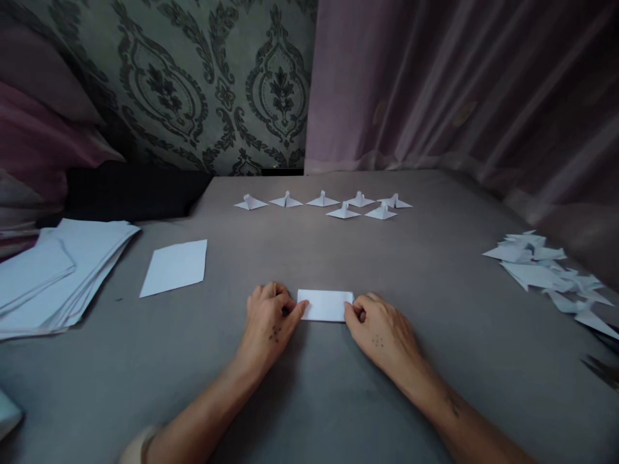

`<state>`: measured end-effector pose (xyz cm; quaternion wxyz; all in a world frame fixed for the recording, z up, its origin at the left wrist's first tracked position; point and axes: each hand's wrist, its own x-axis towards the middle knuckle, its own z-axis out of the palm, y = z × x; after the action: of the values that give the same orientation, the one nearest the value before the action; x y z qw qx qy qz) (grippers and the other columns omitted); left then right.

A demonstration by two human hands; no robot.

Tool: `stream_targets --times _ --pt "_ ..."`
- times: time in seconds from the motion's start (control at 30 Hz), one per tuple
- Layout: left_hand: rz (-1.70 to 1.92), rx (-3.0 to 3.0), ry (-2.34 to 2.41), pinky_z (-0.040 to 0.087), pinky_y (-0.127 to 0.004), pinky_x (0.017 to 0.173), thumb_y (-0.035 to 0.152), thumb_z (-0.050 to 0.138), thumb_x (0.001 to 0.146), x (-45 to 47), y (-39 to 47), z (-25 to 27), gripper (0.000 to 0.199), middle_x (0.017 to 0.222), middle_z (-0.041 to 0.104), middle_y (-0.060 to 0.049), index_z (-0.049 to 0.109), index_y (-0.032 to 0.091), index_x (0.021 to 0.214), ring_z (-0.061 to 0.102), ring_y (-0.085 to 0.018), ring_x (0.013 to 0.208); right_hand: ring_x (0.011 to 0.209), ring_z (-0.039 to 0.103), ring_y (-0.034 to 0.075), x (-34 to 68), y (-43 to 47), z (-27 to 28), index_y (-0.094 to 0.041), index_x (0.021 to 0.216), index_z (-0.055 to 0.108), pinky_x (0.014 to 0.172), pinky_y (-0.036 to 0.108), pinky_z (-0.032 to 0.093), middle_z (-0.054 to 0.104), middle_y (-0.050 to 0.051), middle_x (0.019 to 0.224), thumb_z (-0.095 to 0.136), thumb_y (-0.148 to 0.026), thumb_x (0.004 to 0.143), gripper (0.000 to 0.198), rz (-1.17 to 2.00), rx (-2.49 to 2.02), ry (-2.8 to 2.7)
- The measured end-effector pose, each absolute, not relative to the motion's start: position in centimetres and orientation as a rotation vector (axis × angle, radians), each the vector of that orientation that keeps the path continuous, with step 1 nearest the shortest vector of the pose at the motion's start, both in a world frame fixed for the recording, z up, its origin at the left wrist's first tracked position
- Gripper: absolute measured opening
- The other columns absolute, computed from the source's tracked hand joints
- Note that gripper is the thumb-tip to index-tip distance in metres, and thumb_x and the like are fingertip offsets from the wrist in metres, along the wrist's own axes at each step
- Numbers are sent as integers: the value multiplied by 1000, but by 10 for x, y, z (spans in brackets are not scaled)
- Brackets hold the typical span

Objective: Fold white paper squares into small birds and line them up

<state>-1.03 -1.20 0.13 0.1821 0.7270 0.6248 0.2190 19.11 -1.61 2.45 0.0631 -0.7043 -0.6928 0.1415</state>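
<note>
A white sheet of paper [325, 305], folded into a narrow rectangle, lies in front of me with its long side running left to right. My left hand [271, 322] pinches its left end, thumb on top and fingers curled behind. At the right end, my right hand [382, 327] grips the paper the same way, thumb at the near corner. Both hands rest low at the grey surface. Left of my left hand lies a single white square of paper [175, 267], flat and slightly turned.
Several folded paper birds [323, 200] stand in rows at the back. A heap of folded paper pieces [541, 264] lies at the right, with dark scissors-like blades [601, 370] nearer me. Stacked paper sheets [91, 258] and a black cloth [130, 193] are at the left.
</note>
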Motion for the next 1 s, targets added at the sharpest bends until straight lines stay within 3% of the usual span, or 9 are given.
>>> stream_targets --times 1.0 --pt "503 2225 1846 35 -36 71 39 44 93 -5 -13 3 37 86 60 -7 59 18 67 48 -21 78 66 60 16 190 -17 23 -20 71 60 55 29 27 66 4 79 44 -31 92 29 346 -2149 -2144"
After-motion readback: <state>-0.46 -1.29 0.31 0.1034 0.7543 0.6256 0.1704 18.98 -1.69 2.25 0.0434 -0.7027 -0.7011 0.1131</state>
